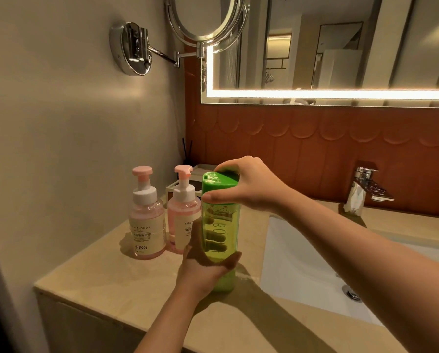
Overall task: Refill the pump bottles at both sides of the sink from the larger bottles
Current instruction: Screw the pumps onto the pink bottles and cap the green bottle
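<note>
Beige stone surface [98,276] filling lower left of frame; pink pump bottles [147,225] standing at left, pumps on. Just right of them, green bottle [221,225] standing upright, long axis vertical, base seeming to rest on surface. Left hand [203,271] curling round its lower body. Right hand [251,184] arching over top, fingers gripping green cap [219,180], probably unscrewing it. Sink [302,276] lying at right.

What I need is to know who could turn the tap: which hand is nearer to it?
Right. The right hand grips the cap of the green bottle, left of the tap; the left hand holds that bottle lower down, farther from the tap.
</note>
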`<state>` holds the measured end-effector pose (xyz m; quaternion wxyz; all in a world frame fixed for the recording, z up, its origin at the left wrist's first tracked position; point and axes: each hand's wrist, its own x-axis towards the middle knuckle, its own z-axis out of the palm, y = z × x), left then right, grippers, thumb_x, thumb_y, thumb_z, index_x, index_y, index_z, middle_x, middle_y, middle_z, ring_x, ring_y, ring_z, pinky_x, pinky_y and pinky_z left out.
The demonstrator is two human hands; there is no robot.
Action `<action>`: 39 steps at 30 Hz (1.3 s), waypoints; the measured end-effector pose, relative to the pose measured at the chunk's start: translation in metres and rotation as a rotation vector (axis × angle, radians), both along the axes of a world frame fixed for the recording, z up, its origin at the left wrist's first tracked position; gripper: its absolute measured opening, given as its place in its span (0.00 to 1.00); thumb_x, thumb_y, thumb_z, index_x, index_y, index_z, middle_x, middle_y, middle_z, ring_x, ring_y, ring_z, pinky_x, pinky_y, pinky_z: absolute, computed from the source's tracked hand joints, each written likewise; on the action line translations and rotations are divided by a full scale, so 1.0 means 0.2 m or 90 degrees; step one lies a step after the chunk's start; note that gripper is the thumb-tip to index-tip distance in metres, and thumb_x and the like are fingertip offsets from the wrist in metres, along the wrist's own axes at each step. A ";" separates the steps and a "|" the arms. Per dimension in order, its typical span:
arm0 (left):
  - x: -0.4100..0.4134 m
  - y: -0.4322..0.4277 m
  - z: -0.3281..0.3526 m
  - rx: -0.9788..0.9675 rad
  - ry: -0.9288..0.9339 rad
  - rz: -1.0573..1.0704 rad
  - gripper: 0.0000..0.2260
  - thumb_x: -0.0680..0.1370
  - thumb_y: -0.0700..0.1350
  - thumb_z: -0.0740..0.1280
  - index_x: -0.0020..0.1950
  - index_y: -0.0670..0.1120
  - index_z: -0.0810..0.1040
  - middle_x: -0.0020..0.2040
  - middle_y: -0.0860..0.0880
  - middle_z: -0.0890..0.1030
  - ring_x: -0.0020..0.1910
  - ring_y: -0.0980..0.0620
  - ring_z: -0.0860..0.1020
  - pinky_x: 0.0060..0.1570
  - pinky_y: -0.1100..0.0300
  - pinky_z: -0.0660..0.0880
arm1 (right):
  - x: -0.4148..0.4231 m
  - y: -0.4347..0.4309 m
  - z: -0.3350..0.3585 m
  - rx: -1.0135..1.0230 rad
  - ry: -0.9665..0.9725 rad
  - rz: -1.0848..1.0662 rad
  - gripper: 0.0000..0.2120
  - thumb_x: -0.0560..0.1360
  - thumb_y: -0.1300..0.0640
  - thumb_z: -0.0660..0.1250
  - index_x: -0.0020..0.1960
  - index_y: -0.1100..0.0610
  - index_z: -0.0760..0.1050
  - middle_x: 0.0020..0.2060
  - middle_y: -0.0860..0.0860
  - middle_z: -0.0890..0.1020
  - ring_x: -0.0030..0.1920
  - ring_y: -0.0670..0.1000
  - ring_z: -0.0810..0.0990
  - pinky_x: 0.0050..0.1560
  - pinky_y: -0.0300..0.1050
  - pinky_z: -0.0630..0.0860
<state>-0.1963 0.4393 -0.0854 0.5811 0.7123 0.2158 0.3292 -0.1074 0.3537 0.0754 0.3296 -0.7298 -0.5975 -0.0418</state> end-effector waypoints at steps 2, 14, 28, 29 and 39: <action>0.00 -0.01 0.01 0.022 -0.010 0.010 0.30 0.63 0.47 0.79 0.60 0.55 0.68 0.50 0.57 0.76 0.51 0.58 0.75 0.48 0.59 0.74 | -0.01 0.00 -0.01 0.019 -0.029 -0.020 0.24 0.65 0.41 0.73 0.55 0.55 0.78 0.43 0.46 0.80 0.42 0.44 0.79 0.39 0.34 0.78; 0.01 -0.03 0.06 0.104 0.004 0.045 0.39 0.65 0.50 0.78 0.67 0.59 0.58 0.55 0.57 0.72 0.59 0.51 0.72 0.62 0.49 0.71 | -0.08 0.04 -0.12 0.104 0.093 -0.082 0.27 0.66 0.39 0.71 0.57 0.52 0.68 0.48 0.45 0.76 0.45 0.45 0.77 0.44 0.40 0.80; 0.04 0.03 0.02 0.292 0.097 0.098 0.23 0.75 0.57 0.64 0.67 0.49 0.68 0.69 0.55 0.59 0.68 0.49 0.63 0.64 0.45 0.68 | 0.11 0.05 -0.34 0.105 0.283 -0.055 0.35 0.64 0.51 0.77 0.66 0.51 0.63 0.54 0.44 0.75 0.52 0.42 0.75 0.44 0.32 0.72; 0.04 0.03 0.02 0.308 0.105 0.112 0.20 0.76 0.57 0.64 0.65 0.50 0.69 0.67 0.55 0.60 0.67 0.50 0.63 0.62 0.45 0.69 | 0.12 0.06 -0.34 0.108 0.278 -0.064 0.35 0.64 0.51 0.77 0.65 0.52 0.64 0.53 0.44 0.75 0.51 0.42 0.75 0.44 0.33 0.72; 0.04 0.06 0.02 0.374 0.133 0.260 0.21 0.78 0.52 0.61 0.71 0.55 0.65 0.66 0.52 0.64 0.66 0.52 0.59 0.66 0.48 0.64 | 0.21 0.23 -0.33 0.088 0.278 -0.119 0.31 0.66 0.53 0.76 0.64 0.56 0.66 0.52 0.46 0.76 0.52 0.46 0.75 0.51 0.42 0.73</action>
